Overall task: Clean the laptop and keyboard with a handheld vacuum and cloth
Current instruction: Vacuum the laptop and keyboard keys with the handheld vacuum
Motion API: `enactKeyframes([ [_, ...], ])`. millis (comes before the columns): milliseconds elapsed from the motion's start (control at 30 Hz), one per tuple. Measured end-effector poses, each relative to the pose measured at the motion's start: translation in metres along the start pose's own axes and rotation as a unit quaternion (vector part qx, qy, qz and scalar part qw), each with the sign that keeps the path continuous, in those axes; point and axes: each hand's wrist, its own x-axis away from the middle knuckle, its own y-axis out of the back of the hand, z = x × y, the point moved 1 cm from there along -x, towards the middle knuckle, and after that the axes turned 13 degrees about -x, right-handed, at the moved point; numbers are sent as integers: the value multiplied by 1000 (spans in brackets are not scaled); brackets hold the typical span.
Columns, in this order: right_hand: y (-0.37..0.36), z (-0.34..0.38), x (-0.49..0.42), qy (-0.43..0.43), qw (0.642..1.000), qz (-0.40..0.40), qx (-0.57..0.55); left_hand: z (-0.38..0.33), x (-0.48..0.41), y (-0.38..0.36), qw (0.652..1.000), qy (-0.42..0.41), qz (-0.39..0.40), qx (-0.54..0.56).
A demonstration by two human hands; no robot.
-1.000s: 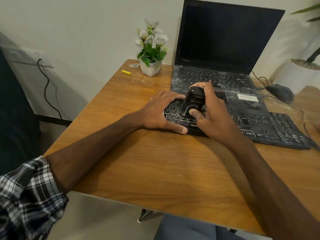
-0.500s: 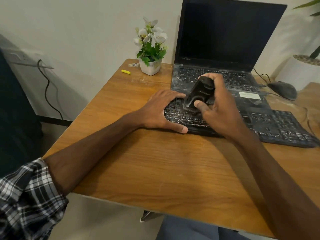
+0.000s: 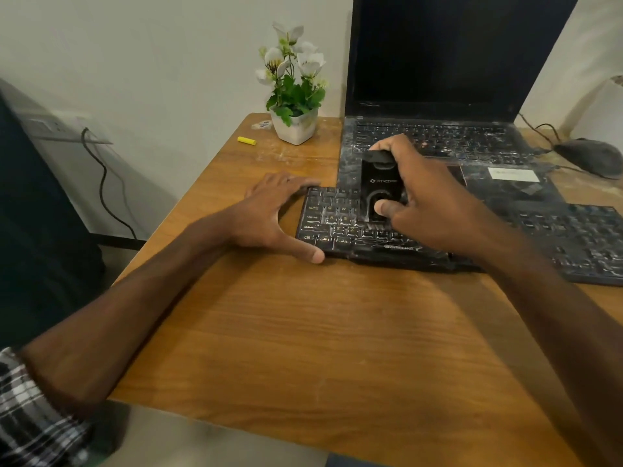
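Wood-grain counter [image 3: 303, 332], and you're vacuuming the left keys of the flat black plastic keyboard [image 3: 333, 227], streaked with pale dust, right up against the front of the open black laptop [image 3: 438, 62].
Your right hand [image 3: 428, 203] is wrapped round the small black handheld vacuum [image 3: 379, 183], thumb on its lower end. Your left hand [image 3: 269, 214] lies spread, fingers straight, bracing the keyboard's left end. Work the nozzle slowly, row by row, low and light, since dust looks thick between the keys.
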Motion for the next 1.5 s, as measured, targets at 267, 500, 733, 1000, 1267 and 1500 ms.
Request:
enactKeyframes([
  [267, -1, 3, -5, 14, 999, 12, -39, -2, -1, -3, 999, -12, -49, -12],
  [500, -17, -2, 5, 35, 994, -29, -96, 1, -5, -4, 998, -21, -53, -31],
  [733, -34, -5, 4, 45, 984, -84, -153, 1, -6, -4, 998, -24, -56, -34],
  [1000, -24, -4, 0, 55, 974, -159, -153, 2, -5, -4, 998, -27, -56, -19],
  [1267, -20, -1, 3, 27, 992, -37, -118, 1, -6, -5, 998, -16, -53, -21],
  [1500, -38, 3, -4, 48, 996, -44, -64, 2, -8, -6, 998, -19, -57, -19],
])
